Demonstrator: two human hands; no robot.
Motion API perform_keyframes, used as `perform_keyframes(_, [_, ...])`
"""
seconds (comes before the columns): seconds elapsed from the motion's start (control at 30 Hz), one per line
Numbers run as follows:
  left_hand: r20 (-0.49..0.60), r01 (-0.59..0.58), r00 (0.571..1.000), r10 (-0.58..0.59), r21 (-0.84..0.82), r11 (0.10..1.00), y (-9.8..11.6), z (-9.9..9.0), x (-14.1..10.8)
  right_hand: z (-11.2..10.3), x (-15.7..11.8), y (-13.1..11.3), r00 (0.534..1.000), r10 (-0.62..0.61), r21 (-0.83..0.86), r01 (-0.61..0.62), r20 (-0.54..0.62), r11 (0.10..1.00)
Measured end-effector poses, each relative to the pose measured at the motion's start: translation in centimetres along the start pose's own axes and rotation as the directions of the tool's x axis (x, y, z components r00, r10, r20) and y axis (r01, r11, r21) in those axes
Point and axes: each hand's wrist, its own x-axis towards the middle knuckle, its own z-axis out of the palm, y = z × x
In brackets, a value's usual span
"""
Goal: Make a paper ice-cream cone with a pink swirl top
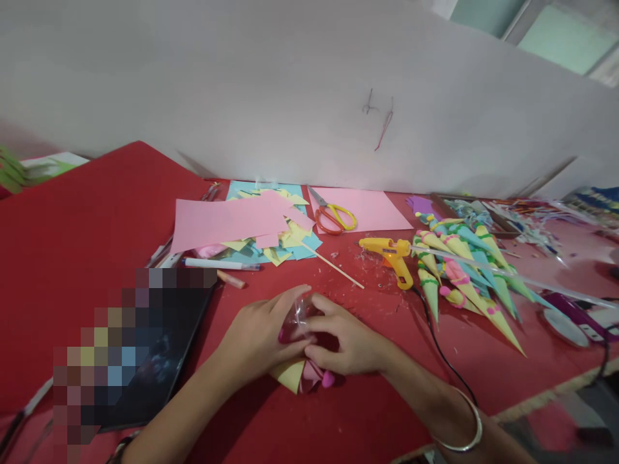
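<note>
My left hand and my right hand meet near the front of the red table. Their curved fingers hold a small piece of clear plastic, which looks like a bag or wrap; a dark pink bit shows by the left fingers. Under the hands lie a pale yellow paper piece and a rolled pink paper, with a bright pink ball beside it. The hands partly cover these papers, so I cannot tell whether they are joined.
A yellow glue gun lies right of centre, its cord trailing forward. Several paper cones are piled beyond it. Scissors rest on pink paper. A thin stick, a marker and a dark tablet-like panel lie nearby.
</note>
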Motion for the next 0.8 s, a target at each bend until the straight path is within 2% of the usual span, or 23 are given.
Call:
perform_keyframes(0.13, [-0.011, -0.01, 1.0, 0.009, -0.08, 0.997, -0.2, 0.1, -0.1, -0.3, 0.0, 0.0, 0.998, -0.008, -0.013, 0.007, -0.058, 1.0])
perform_keyframes(0.3, [-0.049, -0.085, 0.996, 0.08, -0.122, 0.989, -0.4, 0.6, -0.1, 0.0, 0.0, 0.0, 1.0, 0.022, -0.035, -0.023, -0.015, 0.999])
perform_keyframes(0.37, [-0.063, -0.104, 0.993, 0.097, -0.121, 0.987, -0.5, 0.8, -0.2, 0.1, 0.0, 0.2, 0.999, 0.015, -0.039, -0.016, -0.039, 0.999])
perform_keyframes(0.43, [-0.098, -0.102, 0.991, 0.091, -0.109, 0.989, -0.7, 1.0, -0.1, 0.1, 0.0, 0.5, 0.991, 0.01, -0.027, -0.014, -0.136, 1.0])
perform_keyframes(0.53, [-0.167, -0.07, 0.985, 0.049, -0.121, 0.99, -1.0, 1.0, 0.0, 0.0, 0.1, 0.8, 0.951, 0.046, 0.033, -0.038, -0.306, 0.999])
perform_keyframes(0.6, [-0.22, -0.042, 0.975, 0.005, -0.163, 0.986, -1.2, 0.9, 0.0, -0.1, 0.2, 0.9, 0.926, 0.086, 0.086, -0.058, -0.367, 0.995])
perform_keyframes(0.7, [-0.305, -0.011, 0.949, -0.083, -0.295, 0.955, -1.2, 0.7, 0.0, -0.2, 0.3, 1.0, 0.894, 0.132, 0.156, -0.07, -0.429, 0.985])
perform_keyframes(0.8, [-0.262, -0.009, 0.949, -0.174, -0.577, 0.817, -1.0, 0.6, -0.2, -0.1, 0.3, 1.2, 0.881, 0.151, 0.2, -0.065, -0.45, 0.978])
